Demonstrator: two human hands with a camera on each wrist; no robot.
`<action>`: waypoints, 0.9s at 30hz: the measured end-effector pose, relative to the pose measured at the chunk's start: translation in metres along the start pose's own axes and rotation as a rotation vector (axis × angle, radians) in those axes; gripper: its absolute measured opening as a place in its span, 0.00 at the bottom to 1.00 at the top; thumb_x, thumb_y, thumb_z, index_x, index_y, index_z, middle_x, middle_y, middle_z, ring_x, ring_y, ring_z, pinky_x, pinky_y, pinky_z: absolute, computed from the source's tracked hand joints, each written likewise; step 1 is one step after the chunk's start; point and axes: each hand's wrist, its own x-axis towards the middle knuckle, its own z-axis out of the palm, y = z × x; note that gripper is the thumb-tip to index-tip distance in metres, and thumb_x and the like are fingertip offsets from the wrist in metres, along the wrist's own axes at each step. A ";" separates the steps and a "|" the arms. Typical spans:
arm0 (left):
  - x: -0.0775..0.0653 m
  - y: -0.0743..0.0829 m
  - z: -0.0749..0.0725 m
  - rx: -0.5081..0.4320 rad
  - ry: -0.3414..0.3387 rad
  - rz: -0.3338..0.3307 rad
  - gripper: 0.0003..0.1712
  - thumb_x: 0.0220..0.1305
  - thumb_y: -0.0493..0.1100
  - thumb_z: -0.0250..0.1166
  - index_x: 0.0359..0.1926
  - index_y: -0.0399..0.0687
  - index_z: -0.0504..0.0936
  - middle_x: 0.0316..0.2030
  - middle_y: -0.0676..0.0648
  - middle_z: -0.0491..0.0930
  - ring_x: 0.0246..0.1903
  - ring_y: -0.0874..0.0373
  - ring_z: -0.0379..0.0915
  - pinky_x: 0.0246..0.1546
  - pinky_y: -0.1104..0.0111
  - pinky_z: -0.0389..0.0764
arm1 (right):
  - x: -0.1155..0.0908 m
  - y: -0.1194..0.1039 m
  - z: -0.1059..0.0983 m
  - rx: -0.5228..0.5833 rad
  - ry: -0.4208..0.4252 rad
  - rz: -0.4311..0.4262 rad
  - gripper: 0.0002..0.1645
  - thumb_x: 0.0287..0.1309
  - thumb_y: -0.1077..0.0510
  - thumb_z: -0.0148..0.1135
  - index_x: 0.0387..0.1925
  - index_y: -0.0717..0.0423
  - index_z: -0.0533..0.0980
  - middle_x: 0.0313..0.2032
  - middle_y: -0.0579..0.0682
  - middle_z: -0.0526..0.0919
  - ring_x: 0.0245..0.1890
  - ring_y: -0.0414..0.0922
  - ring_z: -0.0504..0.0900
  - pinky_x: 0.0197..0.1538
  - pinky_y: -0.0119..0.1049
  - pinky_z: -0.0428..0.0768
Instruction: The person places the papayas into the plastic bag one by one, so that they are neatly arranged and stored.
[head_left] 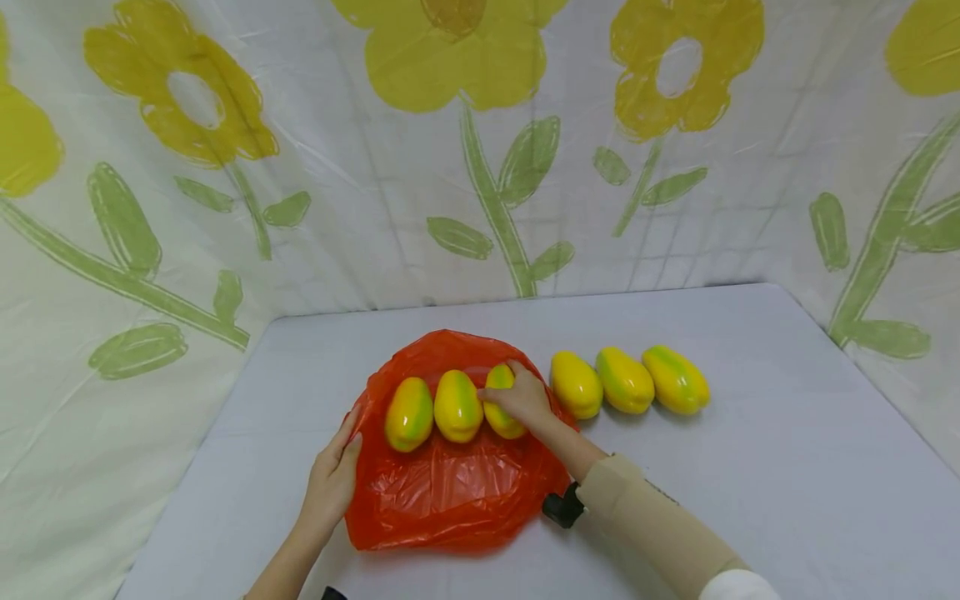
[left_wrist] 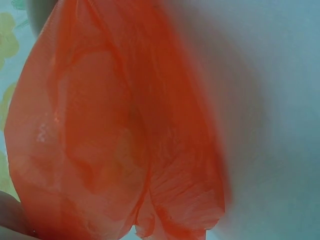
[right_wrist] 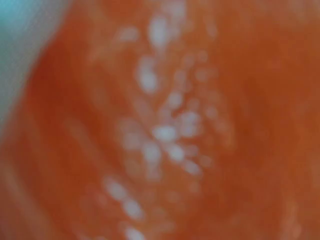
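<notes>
A red plastic bag (head_left: 442,487) lies spread open on the table, its mouth facing up. My left hand (head_left: 333,475) holds the bag's left edge, thumb on the near side. Inside sit a left papaya (head_left: 409,414) and a middle papaya (head_left: 457,406), both glossy yellow with a green streak. My right hand (head_left: 527,400) reaches over the bag's right rim and grips a third papaya (head_left: 502,423), side by side with the other two. In the left wrist view the bag's outer wall (left_wrist: 100,130) hangs in folds. Blurred red plastic (right_wrist: 240,125) takes up most of the right wrist view.
Right of the bag, three more papayas stand in a row: a near one (head_left: 576,385), a middle one (head_left: 626,381) and a far-right one (head_left: 677,381). The white table (head_left: 787,467) ends at a flower-printed curtain (head_left: 360,208).
</notes>
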 end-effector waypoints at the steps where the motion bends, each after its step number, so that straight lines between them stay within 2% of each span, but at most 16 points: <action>1: 0.000 0.000 0.000 -0.001 -0.001 -0.007 0.28 0.78 0.40 0.41 0.75 0.39 0.51 0.72 0.32 0.49 0.71 0.36 0.43 0.68 0.45 0.51 | 0.001 0.000 0.000 0.001 -0.002 0.004 0.46 0.56 0.50 0.68 0.71 0.61 0.59 0.61 0.62 0.71 0.55 0.56 0.73 0.59 0.52 0.75; 7: 0.001 0.000 0.001 -0.003 0.000 -0.028 0.28 0.78 0.40 0.41 0.75 0.41 0.51 0.73 0.33 0.50 0.72 0.36 0.43 0.68 0.44 0.52 | 0.004 0.001 0.002 -0.005 -0.008 0.001 0.46 0.57 0.50 0.67 0.71 0.63 0.59 0.61 0.63 0.71 0.54 0.56 0.74 0.60 0.52 0.74; 20: 0.001 -0.003 0.000 -0.017 -0.006 -0.015 0.28 0.77 0.38 0.41 0.75 0.39 0.51 0.73 0.35 0.49 0.72 0.38 0.42 0.69 0.46 0.50 | 0.009 0.003 0.004 -0.011 0.019 -0.005 0.44 0.59 0.49 0.65 0.70 0.65 0.60 0.61 0.64 0.72 0.55 0.57 0.74 0.61 0.52 0.73; 27: 0.003 -0.004 0.000 -0.010 0.004 0.008 0.28 0.77 0.39 0.42 0.74 0.38 0.52 0.73 0.34 0.50 0.72 0.38 0.43 0.69 0.46 0.51 | 0.007 0.003 0.004 0.008 -0.001 0.012 0.45 0.61 0.48 0.63 0.71 0.64 0.58 0.62 0.63 0.70 0.56 0.57 0.73 0.61 0.54 0.72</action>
